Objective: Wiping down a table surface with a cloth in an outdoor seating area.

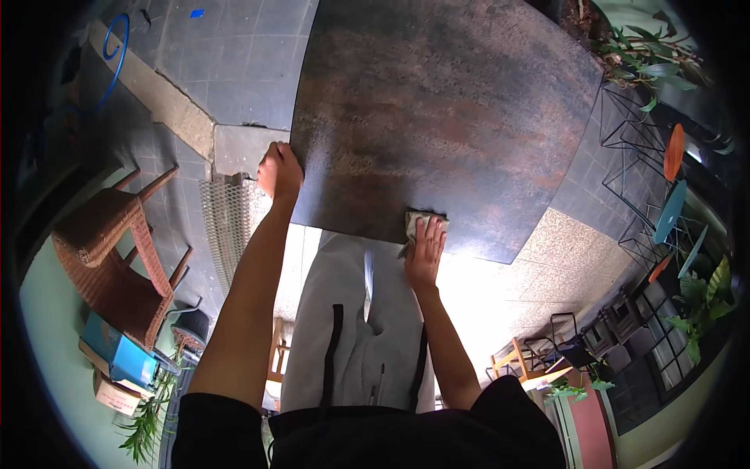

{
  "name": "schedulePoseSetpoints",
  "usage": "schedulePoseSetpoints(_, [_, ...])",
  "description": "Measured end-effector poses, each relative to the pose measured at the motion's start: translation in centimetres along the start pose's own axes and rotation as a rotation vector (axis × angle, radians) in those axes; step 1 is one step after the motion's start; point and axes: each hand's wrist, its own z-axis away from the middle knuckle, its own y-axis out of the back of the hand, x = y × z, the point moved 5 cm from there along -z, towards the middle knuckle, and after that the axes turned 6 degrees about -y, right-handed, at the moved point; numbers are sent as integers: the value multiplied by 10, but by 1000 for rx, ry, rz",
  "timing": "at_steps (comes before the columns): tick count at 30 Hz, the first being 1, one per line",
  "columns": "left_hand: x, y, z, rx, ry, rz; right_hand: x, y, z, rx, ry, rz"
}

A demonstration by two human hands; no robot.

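Observation:
A large tabletop point(445, 123) with a mottled dark brown and rust surface spreads out before me. At its left edge my left hand point(281, 170) is curled against the rim, its fingertips hidden from view. My right hand point(426, 246) lies near the front edge, fingers stretched over a folded beige cloth point(414, 221) and pressing it on the surface. Part of the cloth hangs beside the hand at the edge.
To the left, a brown wicker chair point(102, 228) stands near cardboard boxes point(117, 352) and a metal grating point(222, 228). A blue hose point(120, 64) lies farther off. On the right are round stools point(671, 211) with wire legs, leafy plants point(656, 64) and a wooden chair point(515, 357).

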Motion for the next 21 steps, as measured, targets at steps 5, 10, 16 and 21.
schedulePoseSetpoints(5, [0,1,1,-13,36,-25,4,26,-48,47,79,6])
schedulePoseSetpoints(10, [-3,-2,1,-22,56,-144,23,83,-190,196,102,170])
schedulePoseSetpoints(16, [0,-1,2,28,-34,-280,19,186,-399,353,152,198])
schedulePoseSetpoints(21, [27,21,11,303,-238,-259,14,223,-483,492,84,136])
